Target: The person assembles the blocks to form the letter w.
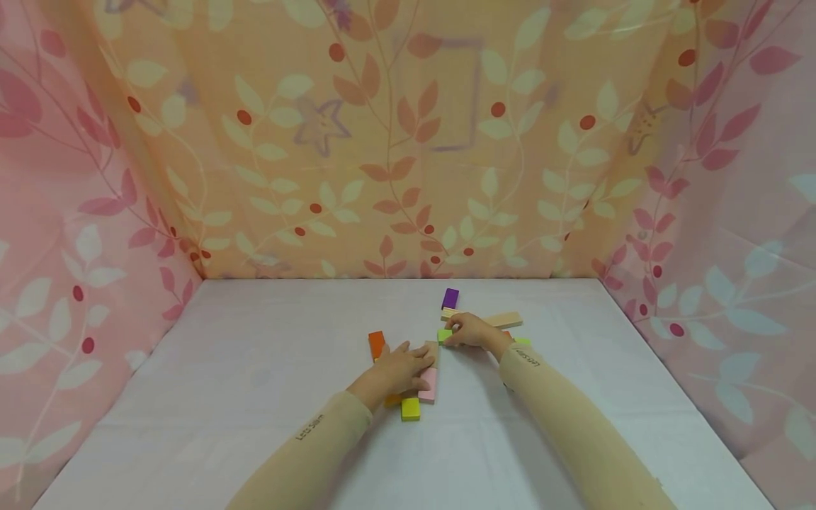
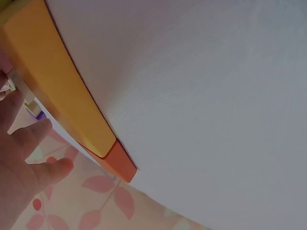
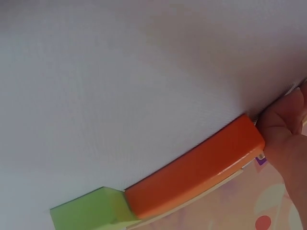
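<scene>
My right hand (image 1: pixel 474 331) pinches a small light-green block (image 1: pixel 444 336) on the table, beside the upper end of a plain wooden block (image 1: pixel 431 353). Spread over the row just to the left is my left hand (image 1: pixel 395 370), its fingers extended near the wooden block and a pink block (image 1: pixel 428 386). Below sits a yellow block (image 1: pixel 411 409). In the left wrist view a long yellow-orange block (image 2: pixel 57 81) meets an orange block (image 2: pixel 119 163) end to end. The left palm hides part of these in the head view.
At the back stand a purple block (image 1: pixel 450 298) and a smaller wooden block (image 1: pixel 448 313). A long wooden block (image 1: pixel 506 319) lies behind my right wrist. Under that wrist, an orange block (image 3: pixel 196 167) touches another green block (image 3: pixel 93 211). Patterned cloth walls (image 1: pixel 395 142) enclose the white table (image 1: pixel 255 368).
</scene>
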Available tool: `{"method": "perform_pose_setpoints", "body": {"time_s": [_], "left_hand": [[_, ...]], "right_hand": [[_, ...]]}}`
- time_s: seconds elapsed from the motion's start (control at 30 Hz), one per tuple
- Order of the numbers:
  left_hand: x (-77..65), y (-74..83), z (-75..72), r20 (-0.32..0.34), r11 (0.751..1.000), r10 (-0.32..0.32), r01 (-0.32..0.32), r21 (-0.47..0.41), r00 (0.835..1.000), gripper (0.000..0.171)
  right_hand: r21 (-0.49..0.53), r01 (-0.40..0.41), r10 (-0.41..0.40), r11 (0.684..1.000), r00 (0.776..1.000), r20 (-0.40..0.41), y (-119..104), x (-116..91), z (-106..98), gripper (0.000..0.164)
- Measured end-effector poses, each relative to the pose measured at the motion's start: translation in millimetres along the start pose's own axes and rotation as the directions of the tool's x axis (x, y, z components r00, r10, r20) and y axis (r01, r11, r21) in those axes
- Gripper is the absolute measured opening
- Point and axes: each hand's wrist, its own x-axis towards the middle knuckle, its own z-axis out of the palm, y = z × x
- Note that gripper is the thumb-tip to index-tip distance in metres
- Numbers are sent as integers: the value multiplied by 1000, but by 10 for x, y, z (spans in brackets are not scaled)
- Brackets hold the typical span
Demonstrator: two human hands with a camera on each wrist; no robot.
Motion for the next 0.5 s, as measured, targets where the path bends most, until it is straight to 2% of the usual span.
{"method": "perform_pose_setpoints", "body": {"time_s": [0.17,0.5], "left_hand": [[-9,5,-6,9,1000,2,-2,-4,1000,64],[5,-1,5,10,1000,1,-1,-1,1000,64]], "right_hand": [[31,-17,17,999,1000,12,7,-6,0,24],[0,-15,15,1000,999,34,16,17,-19,22]]}}
